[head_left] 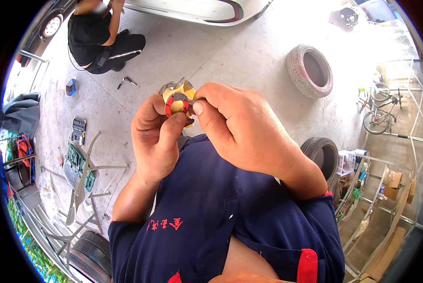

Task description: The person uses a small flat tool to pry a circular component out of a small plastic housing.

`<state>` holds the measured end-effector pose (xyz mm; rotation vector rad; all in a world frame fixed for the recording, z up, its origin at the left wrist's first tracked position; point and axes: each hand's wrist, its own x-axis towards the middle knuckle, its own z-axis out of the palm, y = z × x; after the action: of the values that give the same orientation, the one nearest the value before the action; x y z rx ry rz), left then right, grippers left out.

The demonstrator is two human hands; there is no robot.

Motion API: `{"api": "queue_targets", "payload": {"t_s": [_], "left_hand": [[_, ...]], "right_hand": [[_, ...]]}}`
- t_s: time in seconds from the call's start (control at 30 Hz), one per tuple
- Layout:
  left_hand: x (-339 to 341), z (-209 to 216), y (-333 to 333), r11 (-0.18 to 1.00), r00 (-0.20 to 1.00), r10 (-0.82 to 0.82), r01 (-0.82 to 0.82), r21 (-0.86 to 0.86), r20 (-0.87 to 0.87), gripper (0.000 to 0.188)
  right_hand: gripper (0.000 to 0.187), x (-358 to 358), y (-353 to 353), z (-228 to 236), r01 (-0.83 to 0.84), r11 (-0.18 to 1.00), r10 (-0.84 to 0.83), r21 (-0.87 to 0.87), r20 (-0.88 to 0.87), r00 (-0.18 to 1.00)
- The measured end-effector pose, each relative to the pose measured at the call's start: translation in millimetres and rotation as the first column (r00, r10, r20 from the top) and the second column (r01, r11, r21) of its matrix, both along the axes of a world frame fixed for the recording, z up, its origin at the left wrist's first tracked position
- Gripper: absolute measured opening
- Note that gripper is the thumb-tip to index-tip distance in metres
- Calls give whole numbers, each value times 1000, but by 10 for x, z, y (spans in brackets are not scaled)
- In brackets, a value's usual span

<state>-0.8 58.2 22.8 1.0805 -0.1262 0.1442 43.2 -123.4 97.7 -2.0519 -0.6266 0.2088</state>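
Note:
Held up in front of my chest is a small ring-shaped piece (170, 106) with a red and dark face and a yellowish middle. Yellow material and crumpled silvery wrapping (173, 86) stick out behind it. My left hand (156, 137) is closed around its left and lower side, the thumb pressed on the front. From the right, my right hand (243, 123) pinches at the ring's right edge between thumb and forefinger. What exactly lies between those right fingertips is mostly hidden.
A person in black (98, 45) crouches beside a white car (197, 12). Tyres (295, 70) lie on the right. On the left, a folding chair (91, 162) bears a green tool case (73, 167); a blue container (71, 87) and a bicycle (378, 118) stand further off.

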Motion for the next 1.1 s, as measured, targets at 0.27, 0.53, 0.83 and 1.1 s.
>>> {"api": "queue_targets", "payload": {"t_s": [0.27, 0.53, 0.83, 1.1], "left_hand": [[-4, -18, 11, 998, 999, 9, -11, 61, 33, 13], [-22, -1, -10, 992, 999, 51, -51, 113, 7, 15], [11, 5, -16, 989, 996, 93, -91, 115, -14, 9], [18, 50, -49, 987, 994, 112, -111, 116, -6, 7]], "right_hand": [[21, -25, 12, -11, 8, 1000, -8, -13, 19, 1000], [14, -91, 104, -53, 67, 989, -39, -134, 207, 978], [19, -61, 76, -192, 132, 978, 12, -159, 684, 729], [4, 10, 55, -126, 98, 994, -73, -41, 409, 910]]}}
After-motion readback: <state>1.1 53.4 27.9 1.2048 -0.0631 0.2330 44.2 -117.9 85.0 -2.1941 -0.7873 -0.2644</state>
